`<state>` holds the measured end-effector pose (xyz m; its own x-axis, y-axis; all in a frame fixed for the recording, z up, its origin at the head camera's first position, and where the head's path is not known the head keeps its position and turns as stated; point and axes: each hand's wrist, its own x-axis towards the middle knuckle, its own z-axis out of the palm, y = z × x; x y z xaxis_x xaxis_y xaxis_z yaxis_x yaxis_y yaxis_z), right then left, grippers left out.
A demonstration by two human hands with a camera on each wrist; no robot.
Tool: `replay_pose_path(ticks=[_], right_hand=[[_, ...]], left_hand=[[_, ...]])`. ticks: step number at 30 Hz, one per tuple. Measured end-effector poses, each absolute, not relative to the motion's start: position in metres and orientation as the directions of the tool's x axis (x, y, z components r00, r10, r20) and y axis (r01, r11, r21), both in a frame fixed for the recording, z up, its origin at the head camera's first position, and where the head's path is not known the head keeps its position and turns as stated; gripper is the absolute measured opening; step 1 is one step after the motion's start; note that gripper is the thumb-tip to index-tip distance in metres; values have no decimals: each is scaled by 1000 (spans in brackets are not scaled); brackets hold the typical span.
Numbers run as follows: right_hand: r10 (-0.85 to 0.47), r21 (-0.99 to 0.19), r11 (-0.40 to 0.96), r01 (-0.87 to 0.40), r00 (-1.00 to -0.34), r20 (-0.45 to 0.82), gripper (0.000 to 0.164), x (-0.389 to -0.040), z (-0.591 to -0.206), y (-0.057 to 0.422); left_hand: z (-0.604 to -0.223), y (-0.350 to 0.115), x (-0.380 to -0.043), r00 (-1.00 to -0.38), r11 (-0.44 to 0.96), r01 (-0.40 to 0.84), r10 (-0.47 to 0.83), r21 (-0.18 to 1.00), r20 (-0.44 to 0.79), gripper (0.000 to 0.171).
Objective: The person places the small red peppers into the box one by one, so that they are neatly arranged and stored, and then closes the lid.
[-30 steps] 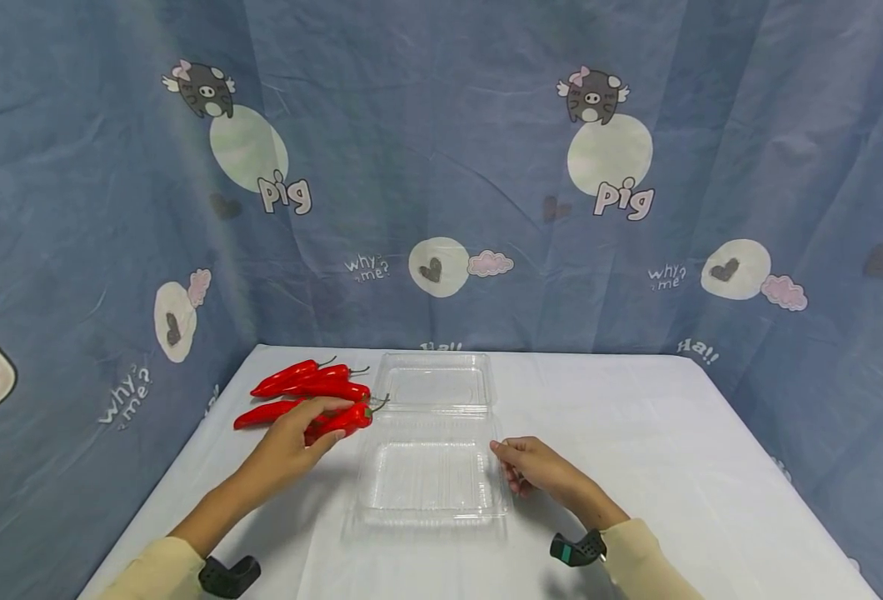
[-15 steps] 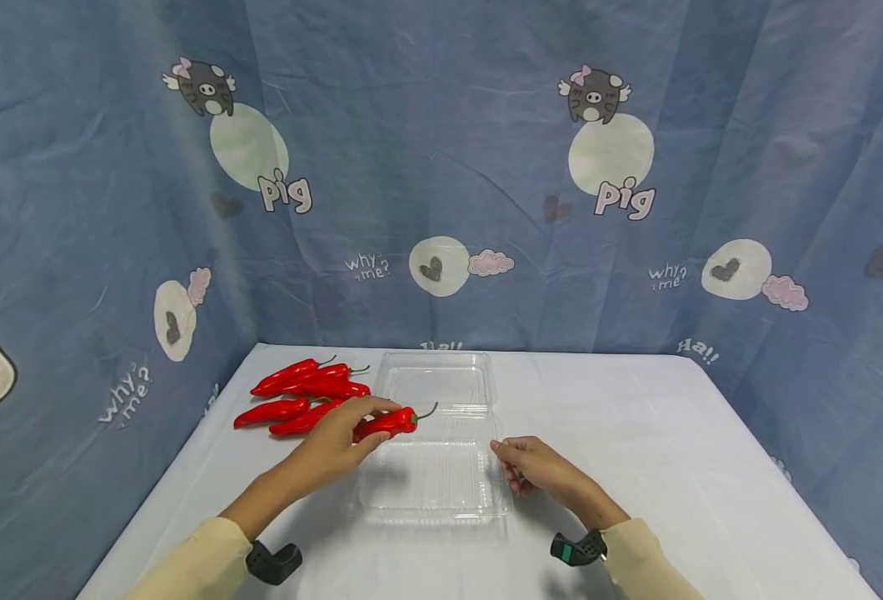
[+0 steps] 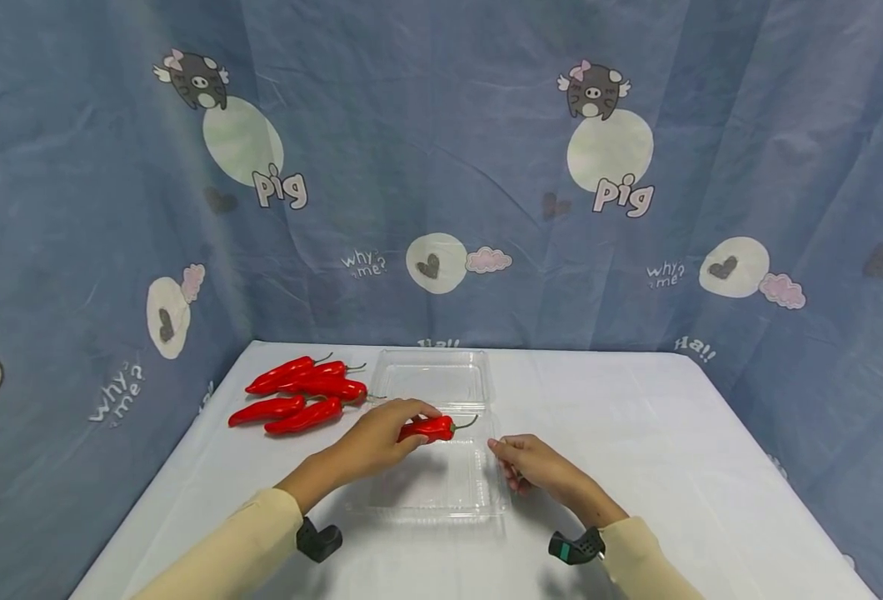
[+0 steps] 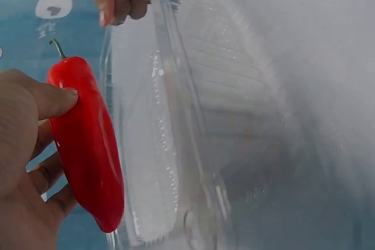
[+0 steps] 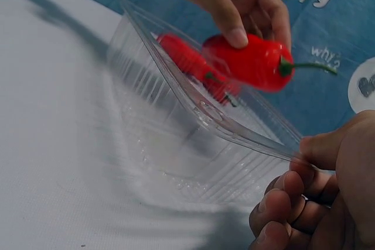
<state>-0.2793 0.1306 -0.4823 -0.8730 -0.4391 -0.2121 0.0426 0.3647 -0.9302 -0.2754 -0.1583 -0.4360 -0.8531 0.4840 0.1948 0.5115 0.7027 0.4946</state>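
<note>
A glossy red chili pepper (image 3: pixel 436 428) with a green stem is held by my left hand (image 3: pixel 381 437), thumb on one side and fingers on the other. It is over the clear plastic container (image 3: pixel 441 492), whose hinged lid (image 3: pixel 432 379) lies open toward the back. In the left wrist view the whole length of the pepper (image 4: pixel 88 144) shows, stem up. My right hand (image 3: pixel 527 462) pinches the container's right rim between thumb and curled fingers; the right wrist view shows the thumb on the edge (image 5: pixel 296 155).
Several more red peppers (image 3: pixel 302 414) lie in a loose group at the back left of the white table (image 3: pixel 636 442), left of the container. A blue patterned cloth (image 3: pixel 441 167) hangs behind and along the left side.
My left hand has carried the pepper rightward from the group of peppers to above the container. My right hand has stayed at the rim.
</note>
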Motion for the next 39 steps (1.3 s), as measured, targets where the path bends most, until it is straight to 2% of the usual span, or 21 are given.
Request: replay_pose_path(ticks=[14,24,30,39], right_hand=[[-438,-924,381,33,-874,-211,53,-280,-479,130],[-460,-924,380,30,-861,-218,45,-281,-481,132],[-464,-925,377,45,-855,-231,44,-282,-481,131],[-461,-922,384,48,-855,-237,44,-283,-482,132]], left_hand=[[-440,-135,-297,-824,740,543,560,397,83,37],[-452,-126,-307,-791,750,590,610,300,32,31],[-455,-123,-303,-803,777,578,596,250,6,32],[-452,-124,-299,-818,782,555,575,282,14,33]])
